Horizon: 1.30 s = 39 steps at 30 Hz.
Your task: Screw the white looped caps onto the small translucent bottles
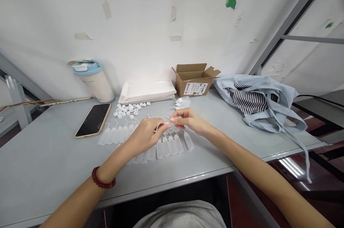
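My left hand [145, 134] and my right hand [191, 121] meet above the middle of the table, fingers closed in a pinch. A thin white cord [159, 126] loops out of my left fingers. Between the fingertips of both hands is a small whitish piece, mostly hidden. Under and around the hands lie several small translucent plastic bottles [172, 145] in rows, many with white strings at their necks. One bottle [189, 141] lies apart at the right end. More bottles [114, 134] lie to the left, partly behind my left hand.
Behind the hands are a pile of small white caps [126, 110], a stack of white sheets or bags [149, 91] and an open cardboard box [196, 84]. A phone [93, 120] and a tumbler [95, 82] stand left. A light-blue cloth bag [282, 90] lies right.
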Motion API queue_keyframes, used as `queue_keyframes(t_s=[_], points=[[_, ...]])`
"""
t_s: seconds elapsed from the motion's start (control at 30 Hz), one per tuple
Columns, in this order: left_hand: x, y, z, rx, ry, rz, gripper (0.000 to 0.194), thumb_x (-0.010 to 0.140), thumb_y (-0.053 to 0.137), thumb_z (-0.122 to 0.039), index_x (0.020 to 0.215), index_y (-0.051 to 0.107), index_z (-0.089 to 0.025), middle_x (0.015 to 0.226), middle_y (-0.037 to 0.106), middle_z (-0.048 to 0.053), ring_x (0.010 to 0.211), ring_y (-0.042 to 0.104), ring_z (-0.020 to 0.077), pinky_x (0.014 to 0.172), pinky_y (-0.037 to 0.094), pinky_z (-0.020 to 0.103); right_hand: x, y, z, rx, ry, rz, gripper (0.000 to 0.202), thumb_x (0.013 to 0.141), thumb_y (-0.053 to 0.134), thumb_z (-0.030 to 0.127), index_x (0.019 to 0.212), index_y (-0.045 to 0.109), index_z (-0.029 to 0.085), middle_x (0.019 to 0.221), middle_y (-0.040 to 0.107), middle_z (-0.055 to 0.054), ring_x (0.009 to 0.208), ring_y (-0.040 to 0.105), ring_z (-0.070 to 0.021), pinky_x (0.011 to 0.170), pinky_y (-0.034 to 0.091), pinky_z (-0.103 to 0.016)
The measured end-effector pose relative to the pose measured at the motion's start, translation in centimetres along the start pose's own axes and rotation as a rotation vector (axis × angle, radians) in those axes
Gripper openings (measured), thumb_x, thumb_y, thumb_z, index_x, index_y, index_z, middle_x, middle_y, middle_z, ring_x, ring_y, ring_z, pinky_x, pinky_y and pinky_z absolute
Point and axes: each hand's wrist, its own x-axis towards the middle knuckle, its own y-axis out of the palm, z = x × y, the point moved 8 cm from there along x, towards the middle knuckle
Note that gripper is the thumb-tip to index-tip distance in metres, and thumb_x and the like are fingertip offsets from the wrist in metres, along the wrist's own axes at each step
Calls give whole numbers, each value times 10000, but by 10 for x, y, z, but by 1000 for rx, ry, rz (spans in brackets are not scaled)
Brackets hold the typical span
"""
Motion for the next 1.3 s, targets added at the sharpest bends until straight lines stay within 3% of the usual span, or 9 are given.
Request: queue_keyframes(t_s=[0.13,0.27,0.43,0.63,0.9,1.07,1.17,1.3], points=[[2,-7,6,89,30,-86,355,937,417,-380,679,552,-177,587,547,-6,540,476,129,545,343,242,3,-13,2,-60,-18,-93,297,758,658,444,786,672,148,613,589,-1,564,483,-110,520,334,-245],[4,-16,40,136,-105,-96,304,902,450,-396,990,630,-168,730,669,27,645,591,180,629,413,275,4,-54,6,-303,-110,-397,258,758,646,404,819,682,155,812,677,-44,726,563,-146,628,396,-263],[3,-36,72,297,-255,-125,379,886,407,-387,1092,618,-149,762,697,38,688,632,224,675,428,320,12,-85,-14,-492,-36,-493,219,714,660,371,714,611,157,790,659,-39,775,582,-186,692,415,-296],[1,-54,84,452,-338,-145,392,872,379,-369,1045,657,-153,866,723,71,801,659,269,686,441,342,18,-73,-23,-866,-27,-361,83,731,640,229,737,579,174,802,660,-35,765,574,-187,672,399,-282],[1,-55,114,601,-307,-76,348,848,379,-256,953,697,-161,1005,715,109,976,642,288,817,480,367,19,-68,-20,-1162,-42,-345,61,791,609,157,754,560,161,895,653,-103,920,576,-242,738,421,-301],[2,-53,128,608,-302,-21,365,831,402,-228,1022,705,-157,1046,694,134,955,642,278,845,485,372,20,-64,-16,-1176,-88,-353,75,774,568,101,730,552,159,878,638,-113,908,568,-243,750,418,-310],[5,-50,132,581,-267,-3,374,828,408,-241,1028,710,-148,1022,687,149,937,638,274,842,481,367,16,-64,-10,-1098,-72,-336,87,767,541,106,701,543,162,833,634,-92,820,561,-211,673,394,-286],[11,-44,137,579,-230,6,331,809,415,-257,887,727,-178,884,692,127,911,622,280,790,470,359,5,-54,-9,-926,87,-93,115,720,538,135,610,537,169,600,583,-13,543,465,-124,519,311,-257]])
